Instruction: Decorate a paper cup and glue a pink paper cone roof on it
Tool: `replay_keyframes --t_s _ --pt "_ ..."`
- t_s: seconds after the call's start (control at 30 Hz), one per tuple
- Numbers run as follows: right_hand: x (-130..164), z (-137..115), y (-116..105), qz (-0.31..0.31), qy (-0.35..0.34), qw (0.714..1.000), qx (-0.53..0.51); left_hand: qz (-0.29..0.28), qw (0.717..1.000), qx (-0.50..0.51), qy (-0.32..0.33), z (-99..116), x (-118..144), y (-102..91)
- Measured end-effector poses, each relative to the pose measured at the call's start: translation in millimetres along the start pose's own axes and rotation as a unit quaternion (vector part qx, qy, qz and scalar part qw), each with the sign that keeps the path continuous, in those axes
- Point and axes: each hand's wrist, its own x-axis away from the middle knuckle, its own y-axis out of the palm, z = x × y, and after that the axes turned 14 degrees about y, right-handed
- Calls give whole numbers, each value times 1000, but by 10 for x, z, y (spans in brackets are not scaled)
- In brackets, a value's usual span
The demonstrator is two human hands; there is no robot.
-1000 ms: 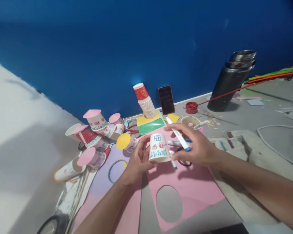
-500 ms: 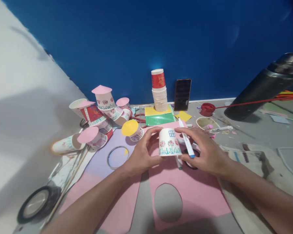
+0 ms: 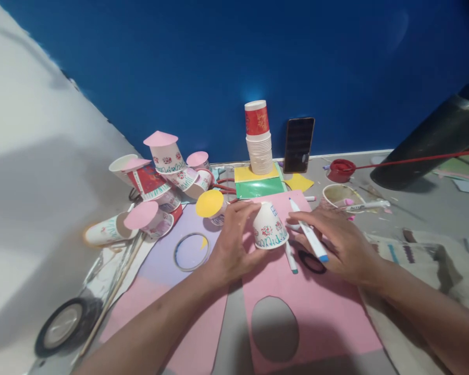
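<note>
Between my hands is a white paper cup, upside down, with red flowers, green strokes round its rim and a small blue window drawn near its right edge. My left hand grips the cup's left side between thumb and fingers. A white marker with a blue end is held in my right hand, whose fingertips are just off the cup's right side. Below them a green-ended marker and black-handled scissors, only a black ring showing, lie on pink paper with a round hole.
Decorated cups with pink paper roofs stand at the left, near a yellow-topped cup. Behind are a cup stack and a phone. Tape rolls lie left; a dark flask leans right.
The cup has turned in my left hand, so the blue window has shifted to its right edge. My right hand has come off the cup and moved slightly right with the marker.
</note>
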Motion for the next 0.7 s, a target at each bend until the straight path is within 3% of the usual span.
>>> replay_keyframes --t_s 0.1,0.23,0.4,0.57,0.7 --pt "3 6 -20 51 -38 998 -27 -4 1000 -5 2 4 -2 9" --pt "-2 60 -6 88 -28 996 -15 -1 1000 -27 -2 -38 24 27" --pt "-12 123 109 20 6 999 45 5 1000 4 -16 -48 39 32" --pt "-3 149 210 -12 31 997 64 17 989 94 -109 38 -4 4" --pt "21 176 232 -33 36 995 90 10 988 105 -109 63 -16 -12"
